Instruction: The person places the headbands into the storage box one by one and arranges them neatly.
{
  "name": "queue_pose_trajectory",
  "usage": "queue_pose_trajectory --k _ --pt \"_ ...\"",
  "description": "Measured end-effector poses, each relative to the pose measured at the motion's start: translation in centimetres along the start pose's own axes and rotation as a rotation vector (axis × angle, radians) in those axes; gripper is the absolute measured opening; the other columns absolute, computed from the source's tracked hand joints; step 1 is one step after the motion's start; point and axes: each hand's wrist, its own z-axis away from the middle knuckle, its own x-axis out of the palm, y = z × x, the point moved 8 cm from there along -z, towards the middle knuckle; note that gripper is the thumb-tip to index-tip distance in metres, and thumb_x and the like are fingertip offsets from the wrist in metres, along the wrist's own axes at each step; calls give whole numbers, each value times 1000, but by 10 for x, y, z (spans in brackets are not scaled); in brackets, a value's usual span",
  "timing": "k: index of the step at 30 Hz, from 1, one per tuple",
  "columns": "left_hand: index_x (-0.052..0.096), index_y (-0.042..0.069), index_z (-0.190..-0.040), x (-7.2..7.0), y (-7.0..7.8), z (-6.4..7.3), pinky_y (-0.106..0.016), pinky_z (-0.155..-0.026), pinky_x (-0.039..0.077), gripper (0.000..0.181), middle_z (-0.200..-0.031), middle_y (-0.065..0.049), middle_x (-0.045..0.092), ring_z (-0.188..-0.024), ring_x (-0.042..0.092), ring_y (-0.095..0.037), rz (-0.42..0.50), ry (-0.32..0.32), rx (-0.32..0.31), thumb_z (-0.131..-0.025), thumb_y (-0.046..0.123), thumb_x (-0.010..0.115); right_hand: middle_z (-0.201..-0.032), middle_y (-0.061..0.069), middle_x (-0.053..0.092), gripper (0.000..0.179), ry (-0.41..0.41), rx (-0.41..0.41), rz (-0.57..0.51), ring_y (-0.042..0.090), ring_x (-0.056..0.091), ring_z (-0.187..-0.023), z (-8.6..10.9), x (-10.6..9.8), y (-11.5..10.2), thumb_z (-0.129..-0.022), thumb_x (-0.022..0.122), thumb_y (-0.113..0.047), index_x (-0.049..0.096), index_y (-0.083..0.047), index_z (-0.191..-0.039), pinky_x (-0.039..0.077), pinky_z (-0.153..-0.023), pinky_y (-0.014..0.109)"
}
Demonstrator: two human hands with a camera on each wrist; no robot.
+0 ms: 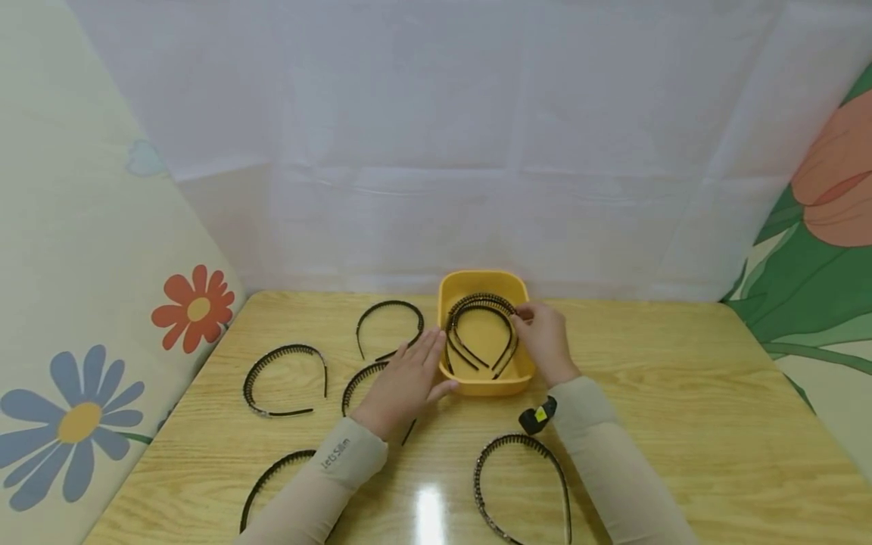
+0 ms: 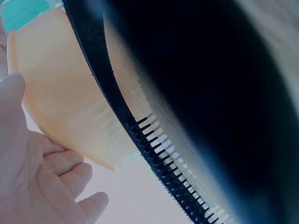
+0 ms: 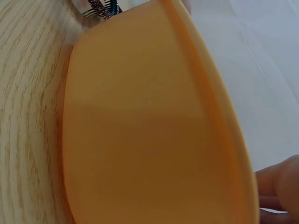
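Note:
A yellow plastic bin (image 1: 487, 388) stands toward the back of the wooden table, with several black toothed headbands (image 1: 482, 297) lying in it. At its left rim rests my left hand (image 1: 407, 382), fingers extended; in the left wrist view its thumb (image 2: 13, 88) touches the rim. My right hand (image 1: 546, 341) reaches over the bin's right side and pinches the edge of a headband there. Its fingers (image 3: 271, 189) are mostly hidden behind the bin wall (image 3: 149, 116) in the right wrist view. One headband (image 1: 364, 372) lies partly under my left hand.
Around the bin lie more headbands: one behind my left hand (image 1: 390, 303), one at left (image 1: 286, 348), one near the left forearm (image 1: 272, 469) and a beaded one at front right (image 1: 479, 484). A white cloth (image 1: 409, 151) hangs behind the table.

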Motion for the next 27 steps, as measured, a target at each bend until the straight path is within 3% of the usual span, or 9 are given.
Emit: queue_pose_trajectory --k 15,27 --pt "22 -6 -158 -3 3 2 -59 -122 22 84 -165 -23 19 -152 21 -38 -3 13 2 -104 53 47 -106 22 72 23 -53 -6 55 34 69 -98 -1 5 -3 -97 68 -9 71 8 -112 62 -80 44" --pt "22 -6 -158 -2 4 1 -58 -122 21 83 -165 -22 19 -153 19 -37 7 15 2 -104 53 47 -126 27 66 33 -129 15 -20 38 64 -117 5 5 -3 -99 63 -9 65 8 -127 57 -96 47"
